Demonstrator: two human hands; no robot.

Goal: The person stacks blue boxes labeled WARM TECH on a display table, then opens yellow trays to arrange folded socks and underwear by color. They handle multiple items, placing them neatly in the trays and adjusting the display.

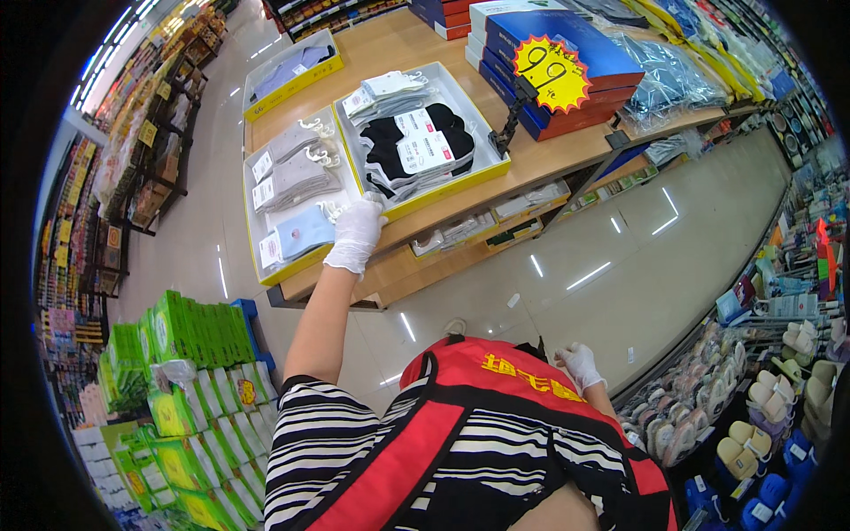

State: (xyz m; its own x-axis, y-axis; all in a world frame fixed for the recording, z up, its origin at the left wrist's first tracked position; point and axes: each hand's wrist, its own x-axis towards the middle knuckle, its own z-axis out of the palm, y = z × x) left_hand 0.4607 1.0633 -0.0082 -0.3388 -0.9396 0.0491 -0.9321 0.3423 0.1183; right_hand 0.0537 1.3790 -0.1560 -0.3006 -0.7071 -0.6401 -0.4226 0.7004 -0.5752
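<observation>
My left hand (358,229), in a white glove, is at the near corner where two yellow-edged trays of socks meet; its fingers are curled at the rim. The right tray (451,182) holds black socks (422,143) with white paper bands and a pile of pale socks (392,93). In the left tray (290,271) lie grey socks (299,179) and folded light-blue socks (305,232). My right hand (579,365), also gloved in white, hangs beside the red apron (491,372), away from the table, with no object visible in it.
The trays rest on a wooden display table (398,245). Blue and red boxes (551,60) with a yellow price sign stand to the right, a smaller tray (292,79) behind. Green packs (199,398) are stacked at lower left. Slippers (744,448) line the lower right.
</observation>
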